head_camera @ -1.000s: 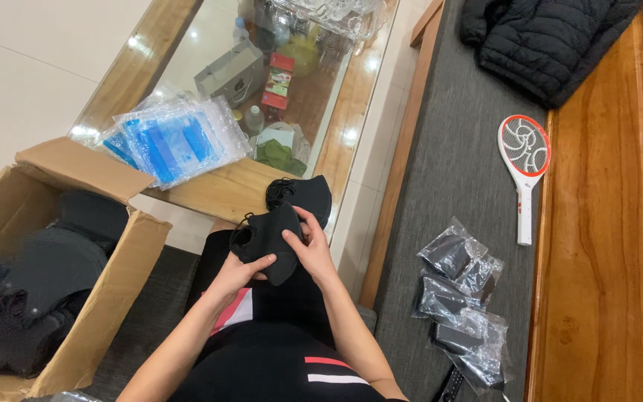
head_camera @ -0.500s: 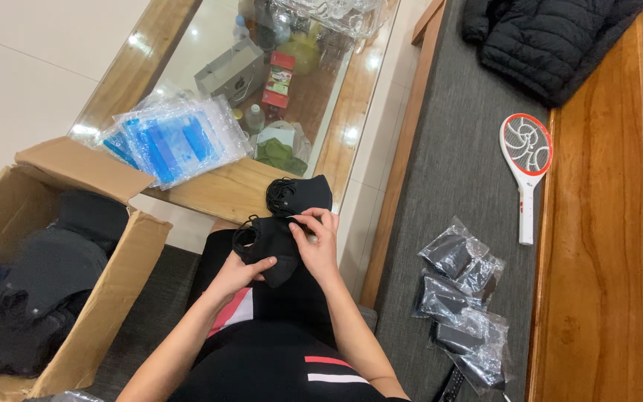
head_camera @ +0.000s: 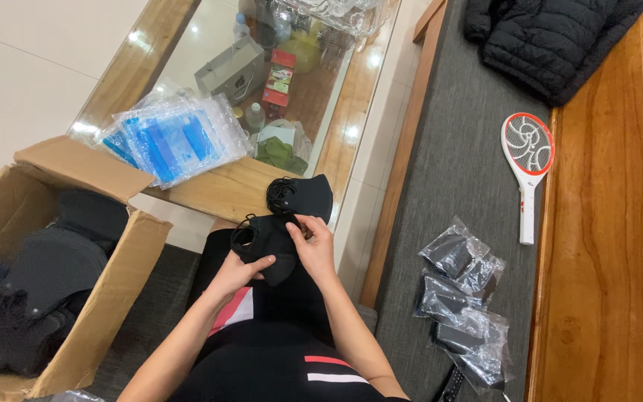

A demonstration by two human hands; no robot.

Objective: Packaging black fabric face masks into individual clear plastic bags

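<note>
Cardboard box (head_camera: 117, 286), at eight o'clock, flaps open, filled with dark cloth goods. Glass-topped wooden table (head_camera: 210, 190), at eleven o'clock, bearing a stack of clear blue-tinted plastic bags (head_camera: 169, 141). Grey bench cushion (head_camera: 455, 171), at three o'clock, carrying a black quilted jacket (head_camera: 552, 37), a red-and-white racket-shaped swatter (head_camera: 528, 160) and a cluster of bagged black items (head_camera: 463, 298). Black face mask (head_camera: 266, 242), centre, over the person's lap, just below a second black mask (head_camera: 303, 195) at the table edge. Left hand (head_camera: 240, 272) grips the mask's lower edge from beneath; right hand (head_camera: 314, 242) pinches its upper right part, fingers narrow. Compared with a second ago, the right hand sits slightly higher on the mask and the cloth looks more gathered; other items unchanged.
</note>
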